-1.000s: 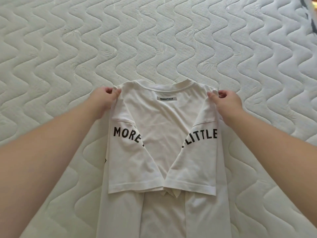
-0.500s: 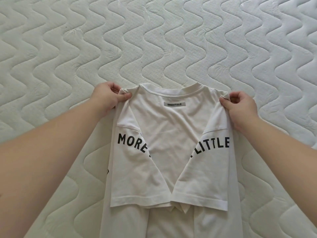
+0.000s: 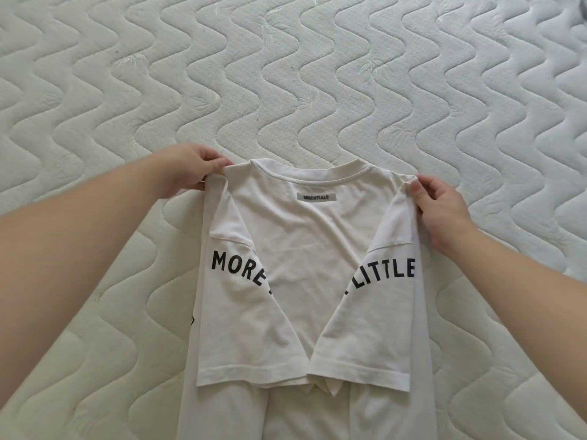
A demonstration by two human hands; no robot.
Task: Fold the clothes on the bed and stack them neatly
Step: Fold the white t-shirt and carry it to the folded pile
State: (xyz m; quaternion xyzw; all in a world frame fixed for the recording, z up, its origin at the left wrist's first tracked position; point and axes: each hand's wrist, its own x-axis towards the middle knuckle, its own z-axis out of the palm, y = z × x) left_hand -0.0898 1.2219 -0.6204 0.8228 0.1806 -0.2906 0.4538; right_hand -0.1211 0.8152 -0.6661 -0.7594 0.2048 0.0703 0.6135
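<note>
Now both hands have lifted the white T-shirt [image 3: 305, 249] slightly higher off the bed [image 3: 286, 74]. Left hand [image 3: 187, 171] and right hand [image 3: 444, 208] pinch its shoulders with curled fingers, sleeves folded inward; lengthwise folding looks next.

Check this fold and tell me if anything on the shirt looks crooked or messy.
Mostly tidy. Both hands, left hand and right hand, pinch the shoulders of the white T-shirt. The folded-in sleeves look fairly even, but a small bunch of fabric pokes out below where the sleeve hems meet.
</note>
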